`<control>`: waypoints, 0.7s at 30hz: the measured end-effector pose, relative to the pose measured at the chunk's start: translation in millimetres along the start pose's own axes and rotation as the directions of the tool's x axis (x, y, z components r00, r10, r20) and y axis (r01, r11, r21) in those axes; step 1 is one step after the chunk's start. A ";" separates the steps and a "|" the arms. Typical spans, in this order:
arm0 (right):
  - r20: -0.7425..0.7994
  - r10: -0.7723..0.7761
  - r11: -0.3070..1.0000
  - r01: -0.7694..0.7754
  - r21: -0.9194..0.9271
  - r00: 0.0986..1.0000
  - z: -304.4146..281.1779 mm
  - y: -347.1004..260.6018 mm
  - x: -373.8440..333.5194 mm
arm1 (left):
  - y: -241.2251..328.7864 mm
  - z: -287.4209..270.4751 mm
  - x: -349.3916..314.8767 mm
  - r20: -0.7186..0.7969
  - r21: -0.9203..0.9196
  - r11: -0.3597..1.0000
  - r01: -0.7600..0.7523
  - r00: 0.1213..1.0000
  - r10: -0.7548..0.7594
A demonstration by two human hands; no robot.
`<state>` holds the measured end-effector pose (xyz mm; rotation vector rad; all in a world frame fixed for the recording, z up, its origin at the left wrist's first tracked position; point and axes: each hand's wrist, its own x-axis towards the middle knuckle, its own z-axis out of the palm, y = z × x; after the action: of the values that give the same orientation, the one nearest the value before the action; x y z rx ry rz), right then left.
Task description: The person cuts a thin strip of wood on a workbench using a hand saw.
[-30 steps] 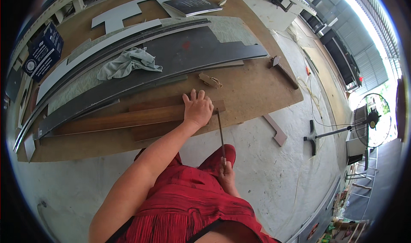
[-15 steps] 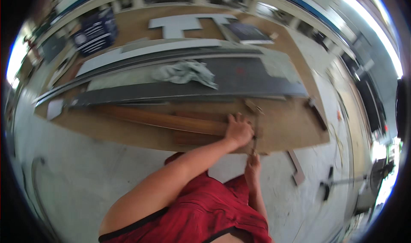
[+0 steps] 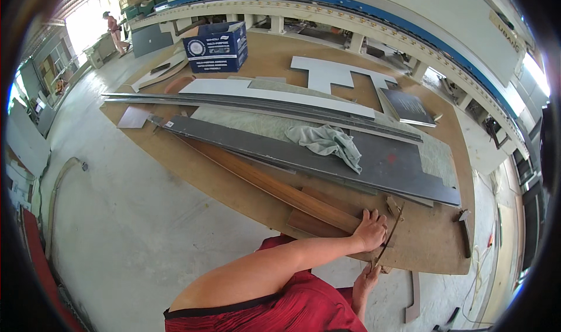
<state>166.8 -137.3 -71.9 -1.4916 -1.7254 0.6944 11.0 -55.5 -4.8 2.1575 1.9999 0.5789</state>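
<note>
A long brown wooden strip [image 3: 274,187] runs slantwise along the near edge of the table. My left hand [image 3: 372,230] is closed over its right end, fingers bent and pressing down. Just right of that end is a thin, dark, blade-like tool [image 3: 391,234], slanting up and away. My right hand [image 3: 366,278] grips its near end below the table edge; whether it is a saw or a file I cannot make out. A shorter brown board [image 3: 312,222] lies under the strip. Beyond the tool is a small wooden piece [image 3: 392,206].
Dark grey panels [image 3: 280,148] cover the table's middle, with a crumpled cloth [image 3: 327,144] on top. A hammer [image 3: 464,232] lies at the right edge. Farther back are a white cut-out panel [image 3: 327,75] and a blue box [image 3: 216,47]. A distant person [image 3: 114,34] is at far left.
My view has swung left, so the table appears shifted right and tilted, and the picture is sharper. Both hands stay at the strip's right end, with the tool still in my right hand.
</note>
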 end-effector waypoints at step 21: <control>0.019 0.061 0.996 -0.060 -0.063 0.998 -4.0 -10.8 -1.5 | -1.2 4.4 -2.2 -0.094 0.027 0.999 -0.019 0.995 0.021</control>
<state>163.8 -140.9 -61.3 -1.5907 -1.7376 0.6951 11.5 -56.9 -9.6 2.2075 2.0464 0.6733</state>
